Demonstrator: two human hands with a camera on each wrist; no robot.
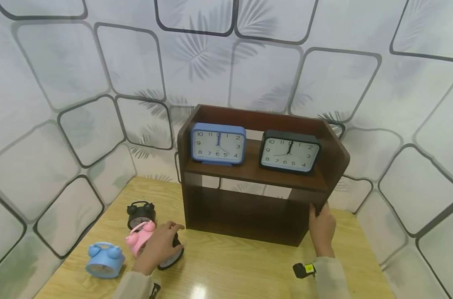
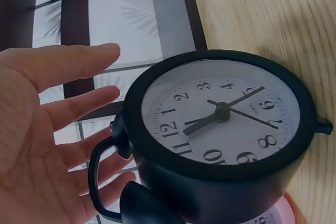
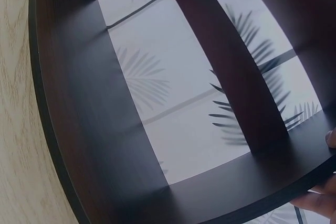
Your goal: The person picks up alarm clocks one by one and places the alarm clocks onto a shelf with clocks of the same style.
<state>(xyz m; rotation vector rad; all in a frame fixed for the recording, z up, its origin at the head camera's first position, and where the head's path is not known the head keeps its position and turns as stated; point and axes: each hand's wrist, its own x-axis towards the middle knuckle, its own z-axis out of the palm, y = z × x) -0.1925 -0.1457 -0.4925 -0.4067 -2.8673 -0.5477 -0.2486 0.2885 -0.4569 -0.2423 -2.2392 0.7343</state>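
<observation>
My left hand (image 1: 160,246) hovers over a dark round alarm clock (image 2: 226,109) with bells and a handle. In the left wrist view its thumb and fingers are spread beside the clock's handle, not wrapped round it. Partly under that hand in the head view, the same clock shows only its white face edge and dark rim. My right hand (image 1: 321,227) grips the right side panel of a dark brown two-tier shelf (image 1: 245,209), thumb inside and fingers outside. A blue rectangular clock (image 1: 218,143) and a black rectangular clock (image 1: 290,152) stand on the shelf's upper tier.
Left of the left hand are a pink twin-bell clock (image 1: 137,240), a black twin-bell clock (image 1: 141,216) and a light blue one (image 1: 105,262). The shelf stands on a light wood table (image 1: 234,270), with patterned walls (image 1: 196,62) behind and at both sides.
</observation>
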